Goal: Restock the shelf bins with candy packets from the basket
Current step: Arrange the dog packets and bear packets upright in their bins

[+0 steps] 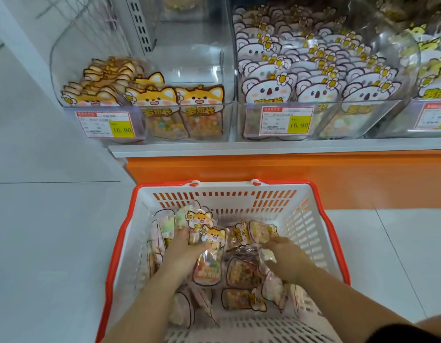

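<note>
Gathering fox packets (209, 237) in basket (307, 219) on floor (41, 243): left hand (187, 248) curls round two, right hand (285, 253) lies over loose packets (241, 271), grip unclear. Best square faces together, lift as one stack, stand upright in half-empty fox bin (197, 70).

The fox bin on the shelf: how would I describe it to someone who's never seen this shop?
Find the white shelf above the orange base. The fox bin is the clear one at its left end, holding orange fox-faced packets. Unlike the koala bin beside it, crammed with white koala packets, its right rear is bare.
</note>
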{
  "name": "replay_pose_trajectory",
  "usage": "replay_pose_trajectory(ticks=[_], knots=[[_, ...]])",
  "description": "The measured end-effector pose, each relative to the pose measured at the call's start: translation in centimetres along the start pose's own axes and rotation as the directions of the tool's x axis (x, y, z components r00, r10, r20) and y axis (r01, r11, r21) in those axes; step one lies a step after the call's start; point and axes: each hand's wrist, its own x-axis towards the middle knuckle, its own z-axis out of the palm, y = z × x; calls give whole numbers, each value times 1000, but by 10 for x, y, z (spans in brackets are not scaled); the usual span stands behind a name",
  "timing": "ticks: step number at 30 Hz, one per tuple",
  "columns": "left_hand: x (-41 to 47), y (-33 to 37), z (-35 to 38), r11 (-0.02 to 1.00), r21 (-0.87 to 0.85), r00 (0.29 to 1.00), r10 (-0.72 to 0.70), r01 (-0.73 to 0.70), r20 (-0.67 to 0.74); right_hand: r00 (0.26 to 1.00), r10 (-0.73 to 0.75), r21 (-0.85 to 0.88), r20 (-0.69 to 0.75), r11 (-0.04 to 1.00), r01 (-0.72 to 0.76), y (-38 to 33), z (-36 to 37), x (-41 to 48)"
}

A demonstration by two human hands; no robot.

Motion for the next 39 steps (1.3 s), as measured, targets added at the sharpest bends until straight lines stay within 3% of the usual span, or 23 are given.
replay_pose_trajectory(ticks=[4,9,14,17,22,25,35,39], knots=[[10,-11,9,1000,28,997,-8,10,-77,995,99,73,23,992,-100,-5,17,35],[20,-20,20,999,10,989,-39,40,-140,987,103,-16,119,995,-102,-29,40,72],[29,-21,23,996,6,988,-88,89,-128,976,138,37,-169,990,-134,-21,54,56],[27,-17,24,996,-21,988,-89,87,-125,952,156,120,-264,984,-128,-17,57,46],[19,-8,21,992,-118,988,-65,49,-137,843,435,430,-318,858,-281,7,17,45],[9,1,13,986,-164,992,-43,23,-122,848,403,583,-343,800,-144,7,-11,33],[-54,37,-21,972,-236,993,-41,14,-111,828,145,535,-542,819,208,-33,-106,-34],[-91,53,-45,898,-428,994,-75,101,77,741,44,447,-670,821,356,-65,-164,-91]])
